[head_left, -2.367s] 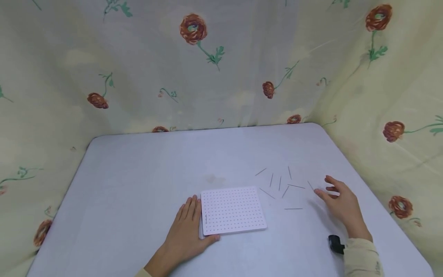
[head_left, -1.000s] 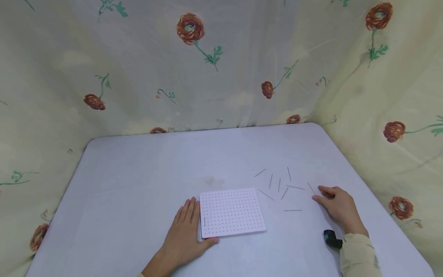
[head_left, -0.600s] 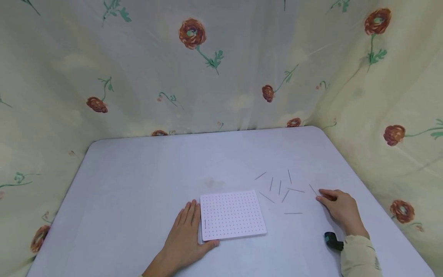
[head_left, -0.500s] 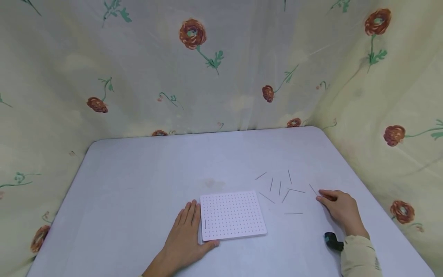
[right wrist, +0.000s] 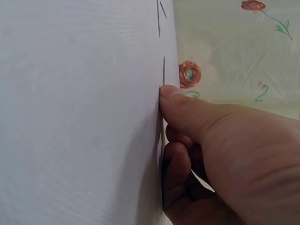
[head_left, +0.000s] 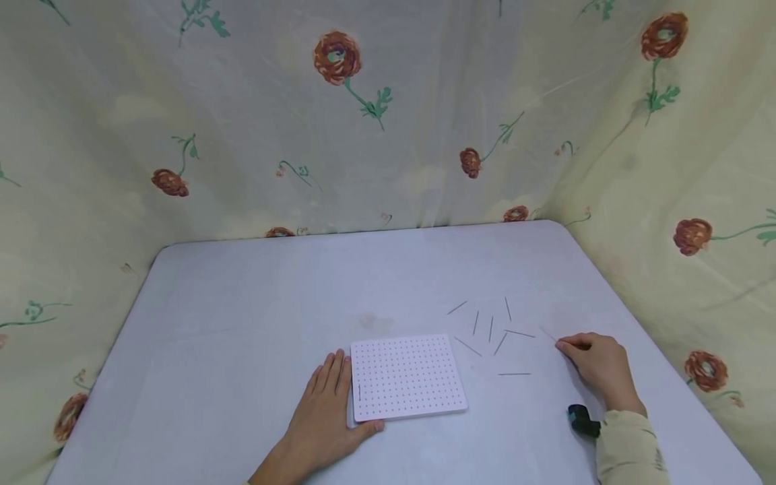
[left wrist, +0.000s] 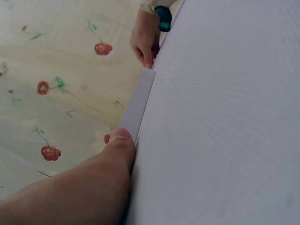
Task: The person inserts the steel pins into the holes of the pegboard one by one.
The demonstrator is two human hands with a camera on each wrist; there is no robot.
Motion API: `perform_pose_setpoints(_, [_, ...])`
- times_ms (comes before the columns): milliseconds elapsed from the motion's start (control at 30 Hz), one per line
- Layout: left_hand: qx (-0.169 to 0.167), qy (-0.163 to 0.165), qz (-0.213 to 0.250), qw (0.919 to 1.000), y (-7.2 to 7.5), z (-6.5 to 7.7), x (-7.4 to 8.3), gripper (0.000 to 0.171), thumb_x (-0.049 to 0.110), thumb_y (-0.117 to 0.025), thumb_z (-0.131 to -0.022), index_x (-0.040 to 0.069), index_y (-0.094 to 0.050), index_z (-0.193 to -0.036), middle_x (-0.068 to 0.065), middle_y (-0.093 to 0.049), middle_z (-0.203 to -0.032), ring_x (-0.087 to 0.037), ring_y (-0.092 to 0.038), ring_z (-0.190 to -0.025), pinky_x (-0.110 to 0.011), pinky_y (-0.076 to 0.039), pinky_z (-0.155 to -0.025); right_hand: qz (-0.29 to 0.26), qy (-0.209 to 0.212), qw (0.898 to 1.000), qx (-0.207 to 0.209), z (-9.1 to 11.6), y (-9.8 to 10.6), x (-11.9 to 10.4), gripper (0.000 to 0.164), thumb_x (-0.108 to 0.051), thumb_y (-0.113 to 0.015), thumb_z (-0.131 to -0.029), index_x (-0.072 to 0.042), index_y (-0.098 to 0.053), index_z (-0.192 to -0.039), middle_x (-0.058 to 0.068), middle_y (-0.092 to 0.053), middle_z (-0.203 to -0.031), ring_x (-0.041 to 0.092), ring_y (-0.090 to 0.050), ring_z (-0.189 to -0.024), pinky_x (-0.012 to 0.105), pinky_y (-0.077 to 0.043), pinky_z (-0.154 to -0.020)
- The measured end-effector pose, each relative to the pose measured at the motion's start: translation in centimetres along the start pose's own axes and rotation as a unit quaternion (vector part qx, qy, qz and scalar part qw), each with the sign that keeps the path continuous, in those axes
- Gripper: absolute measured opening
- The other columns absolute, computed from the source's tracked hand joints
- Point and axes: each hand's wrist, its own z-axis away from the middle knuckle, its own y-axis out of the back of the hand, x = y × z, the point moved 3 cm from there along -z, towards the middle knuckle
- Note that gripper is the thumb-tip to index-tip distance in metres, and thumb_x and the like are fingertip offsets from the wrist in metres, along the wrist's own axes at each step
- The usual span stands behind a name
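Note:
A white board with rows of small holes (head_left: 409, 377) lies on the white table (head_left: 242, 310). My left hand (head_left: 318, 411) rests flat at its left edge, fingers straight, the thumb along the near edge. Out to the right, my right hand (head_left: 597, 367) pinches one end of a thin needle (right wrist: 164, 70) between thumb and fingertips, low at the tabletop. The needle's free end points away to the far left. A short dark needle-like piece (head_left: 360, 392) shows on the board's left column.
Several more needles lie scattered right of the board, among them a crosswise needle (head_left: 514, 374) nearest me. A black device (head_left: 583, 421) is on the right wrist. Flowered cloth (head_left: 412, 135) hangs behind and beside the table.
The right hand has come down from above the table and its fingers have closed onto the needle's near end; the needle has just tilted slightly. The left hand and board stay put.

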Motion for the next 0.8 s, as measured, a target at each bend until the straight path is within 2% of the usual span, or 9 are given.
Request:
perform_pose_setpoints(267, [0.000,0.000,-0.002,1.0000,0.00,0.01,0.05,0.119,0.079,-0.061,-0.082,-0.005,-0.026,-0.159,-0.024,-0.023,-0.168,-0.039,-0.020,-0.157,-0.054,-0.024,-0.126,0.009,0.028,0.999,0.013,0.21,-0.05,-0.46,0.029,-0.023,-0.069,-0.096,0.005,-0.074,-0.103,0.029,-0.071,-0.105,0.045,-0.063,-0.099,0.054,-0.050,-0.082])
perform_pose_setpoints(600, [0.004,0.000,-0.007,1.0000,-0.09,0.05,0.11,0.120,0.080,-0.060,-0.081,-0.005,-0.026,-0.159,-0.024,-0.024,-0.167,-0.039,-0.021,-0.157,-0.053,-0.025,-0.126,0.018,0.027,0.999,0.003,0.35,-0.20,-0.41,0.029,-0.023,-0.066,-0.099,0.005,-0.072,-0.103,0.023,-0.071,-0.097,0.037,-0.063,-0.091,0.041,-0.047,-0.074])
perform_pose_setpoints(800, [0.005,0.000,-0.005,1.0000,-0.06,-0.02,0.08,0.120,0.081,-0.059,-0.082,-0.005,-0.025,-0.159,-0.024,-0.024,-0.167,-0.039,-0.021,-0.157,-0.053,-0.025,-0.126,0.013,0.027,1.000,0.004,0.26,-0.25,-0.33,0.028,-0.023,-0.066,-0.099,0.004,-0.072,-0.103,0.022,-0.071,-0.095,0.036,-0.062,-0.090,0.040,-0.046,-0.073])
